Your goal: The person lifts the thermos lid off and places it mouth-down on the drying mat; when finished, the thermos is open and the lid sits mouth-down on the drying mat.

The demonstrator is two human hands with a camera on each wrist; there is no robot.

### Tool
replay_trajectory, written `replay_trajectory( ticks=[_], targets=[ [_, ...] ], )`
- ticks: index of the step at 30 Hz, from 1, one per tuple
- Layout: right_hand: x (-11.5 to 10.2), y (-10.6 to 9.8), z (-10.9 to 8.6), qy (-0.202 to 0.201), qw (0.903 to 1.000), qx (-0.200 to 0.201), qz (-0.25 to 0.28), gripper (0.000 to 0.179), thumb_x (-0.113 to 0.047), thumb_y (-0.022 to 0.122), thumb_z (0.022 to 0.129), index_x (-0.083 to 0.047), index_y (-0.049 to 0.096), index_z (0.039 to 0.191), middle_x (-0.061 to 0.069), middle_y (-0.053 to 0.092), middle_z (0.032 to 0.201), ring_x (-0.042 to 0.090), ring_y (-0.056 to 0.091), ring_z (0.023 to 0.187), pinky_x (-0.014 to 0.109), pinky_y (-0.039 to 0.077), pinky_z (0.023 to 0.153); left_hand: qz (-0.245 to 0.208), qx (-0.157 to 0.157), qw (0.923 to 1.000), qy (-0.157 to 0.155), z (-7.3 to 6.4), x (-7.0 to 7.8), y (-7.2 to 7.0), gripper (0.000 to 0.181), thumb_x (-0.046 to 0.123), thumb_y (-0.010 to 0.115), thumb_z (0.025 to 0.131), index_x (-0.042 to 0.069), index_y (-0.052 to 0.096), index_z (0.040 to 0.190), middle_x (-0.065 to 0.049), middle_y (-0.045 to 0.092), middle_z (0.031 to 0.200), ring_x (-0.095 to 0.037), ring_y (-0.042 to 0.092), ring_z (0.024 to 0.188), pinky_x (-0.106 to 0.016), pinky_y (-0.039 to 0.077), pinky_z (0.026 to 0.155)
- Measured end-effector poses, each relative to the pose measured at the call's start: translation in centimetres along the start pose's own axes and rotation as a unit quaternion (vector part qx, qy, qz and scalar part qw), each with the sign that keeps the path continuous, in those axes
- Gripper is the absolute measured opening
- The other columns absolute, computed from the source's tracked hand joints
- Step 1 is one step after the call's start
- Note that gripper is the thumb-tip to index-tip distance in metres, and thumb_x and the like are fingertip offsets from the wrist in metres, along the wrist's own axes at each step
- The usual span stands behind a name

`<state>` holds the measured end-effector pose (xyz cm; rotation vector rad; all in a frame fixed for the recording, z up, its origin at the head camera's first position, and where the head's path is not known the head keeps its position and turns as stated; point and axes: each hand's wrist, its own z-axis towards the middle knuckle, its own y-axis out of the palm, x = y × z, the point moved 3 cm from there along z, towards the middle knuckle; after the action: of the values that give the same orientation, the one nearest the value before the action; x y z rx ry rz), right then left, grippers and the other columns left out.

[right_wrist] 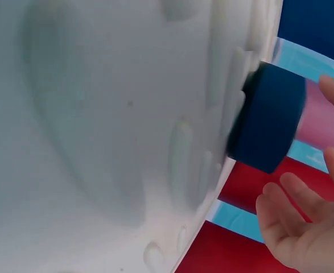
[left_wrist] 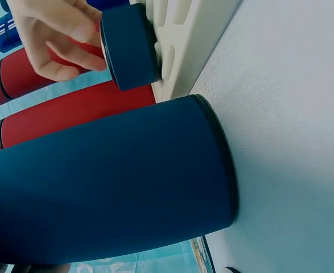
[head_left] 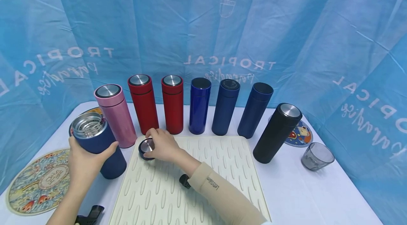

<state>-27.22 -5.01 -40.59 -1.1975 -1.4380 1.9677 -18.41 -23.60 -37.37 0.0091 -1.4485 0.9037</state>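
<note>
My left hand (head_left: 83, 161) grips a dark blue thermos bottle (head_left: 112, 163) from its near left side, thumb stretched across the front. No lid is on this bottle, and its steel mouth (head_left: 89, 124) shows. In the left wrist view the bottle's base (left_wrist: 215, 165) is close over the white table. A dark blue lid with a silver top (head_left: 147, 145) sits on the cream mat's far left corner. Around it, my right hand (head_left: 164, 146) has its fingers spread; in the right wrist view the fingertips (right_wrist: 273, 190) stand slightly apart from the lid (right_wrist: 272, 116).
Behind the mat (head_left: 190, 168) stand a pink bottle (head_left: 117, 119), two red ones (head_left: 172, 110), several blue ones (head_left: 199, 112) and a black one (head_left: 275, 136). A glass cup (head_left: 318, 156) is at right. Round patterned placemats (head_left: 41, 182) lie at left and right.
</note>
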Motion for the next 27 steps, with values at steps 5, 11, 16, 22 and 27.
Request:
replay_trajectory(
  ticks=[5,11,16,22,27],
  targets=[
    [0.4,-1.1,-0.9,-0.007,0.9979,0.016,0.063,0.049,-0.036,0.071,0.079,-0.02,0.05,0.12,-0.006,0.057,0.116,0.01,0.051,0.105,0.024,0.044,0.084,0.004,0.0,1.0,-0.002,0.0,0.0,0.0,0.106,0.034,0.078,0.07,0.006,0.008,0.145,-0.029,0.034,0.138,-0.048,0.038,0.12,-0.064,0.034,0.092],
    [1.1,-2.5,-2.4,0.013,0.9905,0.019,0.136,0.05,-0.033,0.069,0.082,-0.019,0.049,0.125,-0.003,0.054,0.126,0.014,0.048,0.116,0.032,0.044,0.092,0.013,-0.003,0.9999,-0.004,0.0,-0.1,-0.1,0.107,0.035,0.077,0.07,0.006,0.007,0.146,-0.029,0.033,0.138,-0.049,0.038,0.12,-0.064,0.034,0.092],
    [2.3,-3.5,-3.6,0.02,0.9801,0.027,0.196,0.048,-0.031,0.066,0.085,-0.018,0.047,0.127,0.0,0.052,0.128,0.02,0.047,0.12,0.035,0.044,0.094,0.015,-0.002,0.9999,-0.001,0.0,-0.1,0.0,0.106,0.034,0.077,0.07,0.005,0.009,0.145,-0.03,0.034,0.137,-0.049,0.038,0.12,-0.064,0.033,0.093],
    [4.3,-4.9,-5.2,0.027,0.9674,0.049,0.247,0.046,-0.026,0.064,0.086,-0.013,0.046,0.127,0.008,0.052,0.127,0.024,0.047,0.12,0.04,0.041,0.097,0.017,-0.003,0.9998,-0.003,-0.1,0.0,0.0,0.107,0.035,0.077,0.07,0.005,0.008,0.146,-0.03,0.034,0.137,-0.049,0.038,0.12,-0.065,0.033,0.093],
    [6.2,-6.3,-6.5,0.043,0.959,0.077,0.27,0.045,-0.02,0.063,0.087,-0.01,0.045,0.126,0.009,0.052,0.126,0.024,0.047,0.119,0.042,0.039,0.1,0.011,-0.004,0.9999,-0.003,-0.1,0.0,-0.1,0.107,0.035,0.077,0.071,0.006,0.008,0.146,-0.029,0.033,0.138,-0.049,0.037,0.121,-0.065,0.033,0.093]
  ],
)
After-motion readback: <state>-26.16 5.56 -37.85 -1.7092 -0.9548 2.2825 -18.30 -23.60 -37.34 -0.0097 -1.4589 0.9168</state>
